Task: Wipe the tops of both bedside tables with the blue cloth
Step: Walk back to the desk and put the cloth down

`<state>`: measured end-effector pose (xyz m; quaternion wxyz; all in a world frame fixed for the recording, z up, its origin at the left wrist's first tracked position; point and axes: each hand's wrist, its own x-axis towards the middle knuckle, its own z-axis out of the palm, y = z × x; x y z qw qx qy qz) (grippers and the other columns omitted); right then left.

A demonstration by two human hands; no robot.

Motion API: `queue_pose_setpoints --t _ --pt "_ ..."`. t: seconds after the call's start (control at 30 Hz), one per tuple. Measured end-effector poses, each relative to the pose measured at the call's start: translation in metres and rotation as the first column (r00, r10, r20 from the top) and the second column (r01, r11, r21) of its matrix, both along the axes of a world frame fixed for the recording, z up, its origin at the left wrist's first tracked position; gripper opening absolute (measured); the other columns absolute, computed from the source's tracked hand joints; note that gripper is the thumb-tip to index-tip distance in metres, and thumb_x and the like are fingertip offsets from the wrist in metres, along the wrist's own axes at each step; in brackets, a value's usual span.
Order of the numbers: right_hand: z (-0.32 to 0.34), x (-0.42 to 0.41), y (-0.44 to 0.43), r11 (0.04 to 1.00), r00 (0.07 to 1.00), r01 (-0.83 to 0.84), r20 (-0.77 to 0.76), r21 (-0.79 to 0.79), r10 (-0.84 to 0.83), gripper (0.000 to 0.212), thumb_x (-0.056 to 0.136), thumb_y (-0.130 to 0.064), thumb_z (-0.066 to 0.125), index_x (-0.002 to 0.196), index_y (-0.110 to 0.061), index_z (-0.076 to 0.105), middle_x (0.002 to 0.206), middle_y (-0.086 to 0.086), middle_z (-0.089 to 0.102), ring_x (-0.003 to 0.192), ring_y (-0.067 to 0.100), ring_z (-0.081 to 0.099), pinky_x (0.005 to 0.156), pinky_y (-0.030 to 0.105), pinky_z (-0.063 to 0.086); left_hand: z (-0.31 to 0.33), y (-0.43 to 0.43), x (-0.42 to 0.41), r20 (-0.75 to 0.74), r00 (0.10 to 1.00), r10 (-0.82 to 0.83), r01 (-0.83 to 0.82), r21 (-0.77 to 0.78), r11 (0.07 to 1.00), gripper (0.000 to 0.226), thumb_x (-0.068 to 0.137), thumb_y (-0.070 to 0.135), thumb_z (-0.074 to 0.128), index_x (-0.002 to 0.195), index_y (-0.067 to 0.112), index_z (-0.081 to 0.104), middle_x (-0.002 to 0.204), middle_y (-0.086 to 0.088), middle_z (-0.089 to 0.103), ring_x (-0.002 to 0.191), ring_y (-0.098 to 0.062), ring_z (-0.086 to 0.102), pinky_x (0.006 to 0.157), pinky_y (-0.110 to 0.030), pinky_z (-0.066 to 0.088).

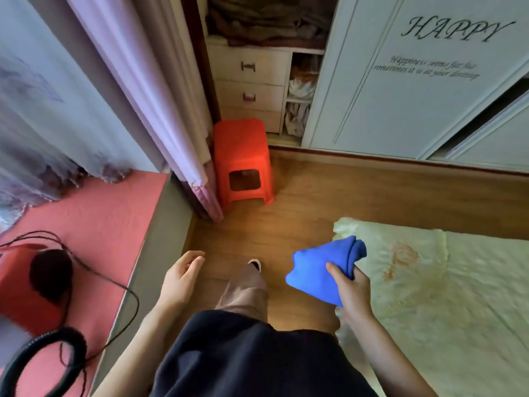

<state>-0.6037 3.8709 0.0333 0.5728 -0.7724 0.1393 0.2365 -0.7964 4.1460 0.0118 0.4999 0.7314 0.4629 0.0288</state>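
Note:
My right hand grips the bunched blue cloth at waist height, just left of the bed's corner. My left hand hangs over the wooden floor with its fingers loosely curled and nothing in it. One leg in tan trousers with a dark shoe steps forward between the hands. No bedside table is in view.
A bed with a pale green cover fills the lower right. An orange plastic stool stands ahead by the lilac curtain. A white wardrobe with drawers is behind. On the left, a pink ledge holds a red box and black cables.

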Motion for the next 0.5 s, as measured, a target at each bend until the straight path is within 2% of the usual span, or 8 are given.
queue_pose_setpoints --t 0.07,0.17,0.27,0.37,0.43,0.5 --pt "0.005 0.034 0.020 0.998 0.998 0.061 0.009 -0.026 -0.061 0.005 0.085 -0.014 0.069 0.085 -0.010 0.067 0.080 0.002 0.068 0.078 0.017 0.063 0.064 0.027 0.046 0.008 0.035 0.057 0.013 0.997 -0.081 0.081 -0.013 0.997 0.022 0.084 0.049 0.046 0.095 0.041 0.064 0.099 0.010 0.072 0.098 -0.016 0.065 0.092 -0.038 0.050" --pt "0.021 0.084 0.040 0.990 0.991 0.131 0.037 -0.045 -0.129 0.008 0.087 -0.014 0.068 0.082 -0.009 0.065 0.077 0.003 0.065 0.073 0.018 0.060 0.057 0.024 0.045 0.025 0.073 0.143 0.033 0.972 -0.231 0.231 -0.016 0.973 0.023 0.086 0.042 0.048 0.097 0.032 0.066 0.097 0.010 0.071 0.095 -0.010 0.064 0.085 -0.029 0.045" --pt "0.028 0.131 0.050 0.969 0.971 0.236 0.042 -0.067 -0.234 0.008 0.086 -0.013 0.069 0.081 -0.010 0.064 0.080 0.006 0.066 0.076 0.024 0.062 0.062 0.032 0.046 0.035 0.102 0.224 0.054 0.940 -0.337 0.339 -0.046 0.940 0.023 0.088 0.037 0.050 0.100 0.028 0.066 0.096 0.009 0.070 0.092 -0.009 0.063 0.082 -0.026 0.042" --pt "0.031 0.175 0.054 0.935 0.937 0.348 0.052 -0.065 -0.346 0.010 0.086 -0.013 0.069 0.094 -0.008 0.065 0.086 0.006 0.066 0.084 0.031 0.062 0.073 0.040 0.049 0.041 0.120 0.298 0.064 0.900 -0.432 0.435 -0.042 0.899 0.018 0.093 0.034 0.052 0.100 0.027 0.067 0.089 0.009 0.070 0.086 -0.006 0.061 0.078 -0.021 0.042" --pt "0.031 0.203 0.056 0.909 0.910 0.413 0.052 -0.062 -0.410 0.014 0.087 -0.012 0.069 0.098 -0.008 0.062 0.088 0.011 0.065 0.083 0.032 0.061 0.072 0.040 0.050 0.043 0.124 0.342 0.073 0.880 -0.469 0.473 -0.052 0.880 0.014 0.096 0.027 0.053 0.094 0.034 0.066 0.085 0.013 0.070 0.084 0.002 0.060 0.075 -0.010 0.041" --pt "0.024 0.233 0.058 0.890 0.892 0.452 0.047 -0.062 -0.449 0.011 0.086 -0.013 0.069 0.092 -0.006 0.062 0.090 0.019 0.064 0.082 0.036 0.061 0.070 0.043 0.051 0.038 0.128 0.384 0.071 0.871 -0.486 0.490 -0.077 0.868 0.020 0.095 0.023 0.054 0.088 0.038 0.065 0.084 0.017 0.071 0.082 0.010 0.060 0.075 -0.010 0.041"
